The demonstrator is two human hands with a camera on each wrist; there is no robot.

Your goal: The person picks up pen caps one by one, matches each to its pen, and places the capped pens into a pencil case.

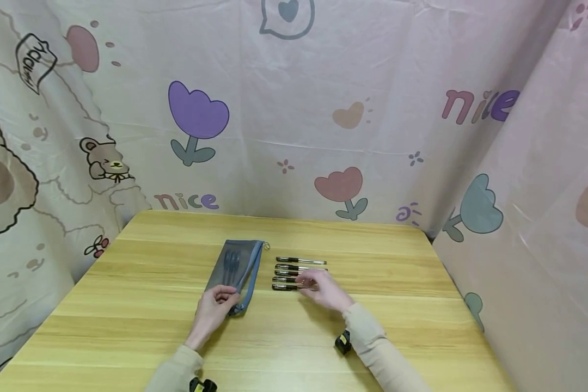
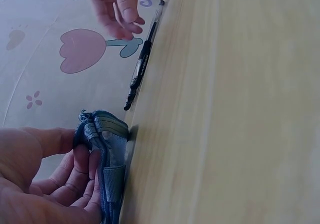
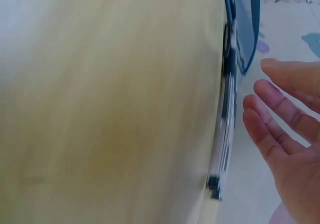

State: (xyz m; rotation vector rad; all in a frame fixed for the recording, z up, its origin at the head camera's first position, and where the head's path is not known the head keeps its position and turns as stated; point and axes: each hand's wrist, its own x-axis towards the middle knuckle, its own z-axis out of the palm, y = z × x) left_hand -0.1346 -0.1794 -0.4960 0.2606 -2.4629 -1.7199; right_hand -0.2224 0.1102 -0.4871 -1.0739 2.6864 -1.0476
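Note:
A grey-blue zip pencil case with a see-through mesh front lies left of the table's middle, and dark long shapes show through its front. My left hand grips its near end, thumb and fingers pinching the zipped edge in the left wrist view. To its right lie several black gel pens side by side, clear barrels pointing right. Above the right ends of the nearest pens is my right hand, covering parts of them. Its fingers are slightly bent and apart from the pens in the right wrist view.
The wooden table has a printed cloth behind it and at both sides. A small metal ring hangs at the case's far corner. Small black devices are worn at both wrists.

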